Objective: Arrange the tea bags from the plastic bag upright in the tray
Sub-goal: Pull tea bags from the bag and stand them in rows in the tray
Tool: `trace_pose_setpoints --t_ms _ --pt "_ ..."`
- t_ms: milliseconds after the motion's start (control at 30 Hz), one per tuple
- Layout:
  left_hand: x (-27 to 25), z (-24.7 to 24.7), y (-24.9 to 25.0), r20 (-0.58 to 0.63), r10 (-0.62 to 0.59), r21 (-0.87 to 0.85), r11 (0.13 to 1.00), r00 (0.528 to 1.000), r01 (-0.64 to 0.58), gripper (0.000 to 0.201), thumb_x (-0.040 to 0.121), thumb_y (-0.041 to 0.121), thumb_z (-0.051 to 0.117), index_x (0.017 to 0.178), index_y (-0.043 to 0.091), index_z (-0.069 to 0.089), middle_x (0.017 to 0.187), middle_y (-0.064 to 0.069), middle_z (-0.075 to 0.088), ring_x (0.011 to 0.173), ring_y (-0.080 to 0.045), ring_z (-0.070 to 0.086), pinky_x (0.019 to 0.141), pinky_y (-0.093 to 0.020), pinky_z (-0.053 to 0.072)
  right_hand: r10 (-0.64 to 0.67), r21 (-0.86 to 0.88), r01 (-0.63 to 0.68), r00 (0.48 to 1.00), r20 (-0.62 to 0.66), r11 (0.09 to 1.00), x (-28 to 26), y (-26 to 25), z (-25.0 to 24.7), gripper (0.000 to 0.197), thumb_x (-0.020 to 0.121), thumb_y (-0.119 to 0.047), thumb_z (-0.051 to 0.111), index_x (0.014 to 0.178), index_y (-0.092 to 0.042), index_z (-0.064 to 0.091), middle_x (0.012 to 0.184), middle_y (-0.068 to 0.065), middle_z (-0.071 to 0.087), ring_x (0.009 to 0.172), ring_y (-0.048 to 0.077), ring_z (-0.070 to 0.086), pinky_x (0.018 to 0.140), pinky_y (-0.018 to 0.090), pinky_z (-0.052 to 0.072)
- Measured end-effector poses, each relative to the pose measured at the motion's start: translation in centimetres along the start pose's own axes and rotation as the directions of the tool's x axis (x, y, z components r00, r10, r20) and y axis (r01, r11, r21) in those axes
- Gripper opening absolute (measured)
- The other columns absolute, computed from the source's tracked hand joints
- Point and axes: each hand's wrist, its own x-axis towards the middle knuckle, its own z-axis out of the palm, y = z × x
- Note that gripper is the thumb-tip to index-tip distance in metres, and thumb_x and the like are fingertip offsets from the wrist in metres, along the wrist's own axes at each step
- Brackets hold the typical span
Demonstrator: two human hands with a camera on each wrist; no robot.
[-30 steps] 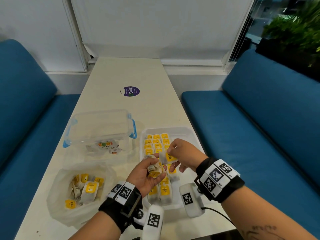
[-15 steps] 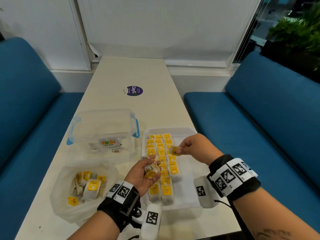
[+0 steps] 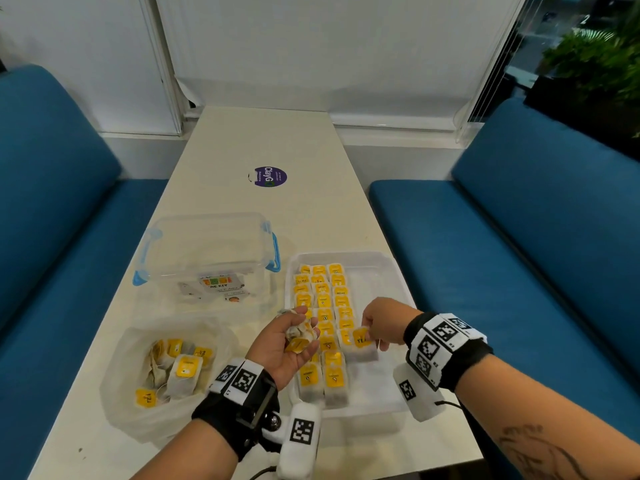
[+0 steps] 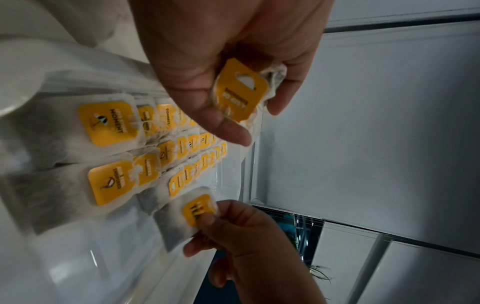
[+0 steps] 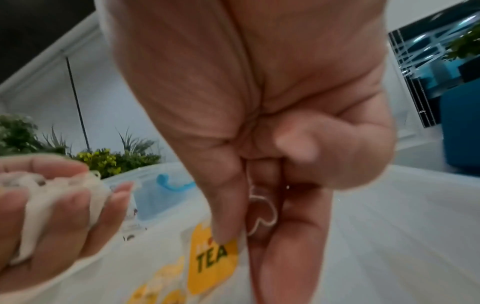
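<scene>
A white tray (image 3: 384, 268) near the table's right edge carries three rows of tea bags (image 3: 323, 299) with yellow tags. My right hand (image 3: 382, 322) pinches one tea bag (image 3: 362, 344) by its yellow "TEA" tag (image 5: 211, 261) at the near end of the right row (image 4: 197, 209). My left hand (image 3: 285, 344), palm up over the tray's left edge, cups a small bunch of tea bags (image 3: 299, 336) (image 4: 241, 92). The clear plastic bag (image 3: 138, 410) with several more tea bags (image 3: 180, 370) lies open at the front left.
A clear storage box (image 3: 207, 251) with blue clips stands behind the plastic bag, left of the tray. A purple round sticker (image 3: 267, 176) marks the table's middle. Blue benches (image 3: 519, 271) run along both sides. The tray's right half is bare.
My right hand took a tea bag from beside the left hand, swung out over the rows, then came down toward me to the right row's near end. My left hand stayed put.
</scene>
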Motion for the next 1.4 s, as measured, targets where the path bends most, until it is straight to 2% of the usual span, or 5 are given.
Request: trace_pose_setpoints --t_ms 433,733,967,1167,1400 --pt "0.4 -0.3 -0.1 0.000 0.000 0.000 1.000 1.000 0.000 0.014 0.090 0.005 0.046 0.098 0.009 0.057 0.087 -0.013 0.060 0.071 -0.022 0.056 0.043 -0.022 0.052 0.148 -0.162 -0.119 0.972 0.181 0.980 3.9 -0.8 1.5 0.030 0.092 -0.019 0.057 0.064 -0.010 0.054 0.089 0.007 0.074 0.051 0.010 0.055 0.061 0.024 0.050" --pt "0.5 -1.0 0.2 -0.006 0.009 -0.005 1.000 1.000 -0.009 0.015 0.091 0.007 0.046 0.098 0.010 0.059 0.088 -0.013 0.061 0.073 -0.022 0.058 0.044 -0.022 0.053 0.163 -0.281 -0.104 0.967 0.194 0.954 4.7 -0.1 1.3 0.042 0.091 -0.033 0.058 0.119 -0.002 0.061 0.122 0.013 0.063 0.102 0.024 0.059 0.103 0.035 0.043" --pt "0.5 -1.0 -0.1 0.014 -0.003 0.002 1.000 1.000 0.003 0.017 0.090 0.007 0.046 0.102 0.009 0.058 0.087 -0.013 0.062 0.066 -0.021 0.061 0.045 -0.023 0.054 0.176 -0.279 -0.120 0.967 0.186 0.953 4.6 0.0 1.7 0.049 0.088 -0.038 0.060 0.125 -0.006 0.057 0.122 0.010 0.062 0.109 0.025 0.058 0.099 0.033 0.043" --pt "0.2 -0.5 0.0 0.082 -0.020 0.006 1.000 0.996 0.019 0.022 0.090 0.013 0.048 0.107 0.007 0.061 0.092 -0.016 0.065 0.069 -0.027 0.067 0.054 -0.030 0.056 0.219 0.141 -0.237 0.967 0.131 0.961 3.6 -0.3 -0.8 0.024 0.091 -0.018 0.060 0.073 -0.004 0.053 0.059 0.006 0.063 0.049 0.017 0.062 0.053 0.029 0.052" --pt "0.0 0.9 0.3 0.186 -0.025 -0.008 1.000 0.982 0.027 0.027 0.090 0.017 0.043 0.107 0.007 0.061 0.097 -0.019 0.066 0.074 -0.032 0.071 0.057 -0.035 0.058 -0.124 0.478 0.229 0.963 -0.241 0.848 -1.9 -1.5 -3.7 0.012 0.086 -0.018 0.064 0.081 -0.015 0.054 0.077 0.004 0.067 0.061 0.013 0.063 0.043 0.020 0.041"
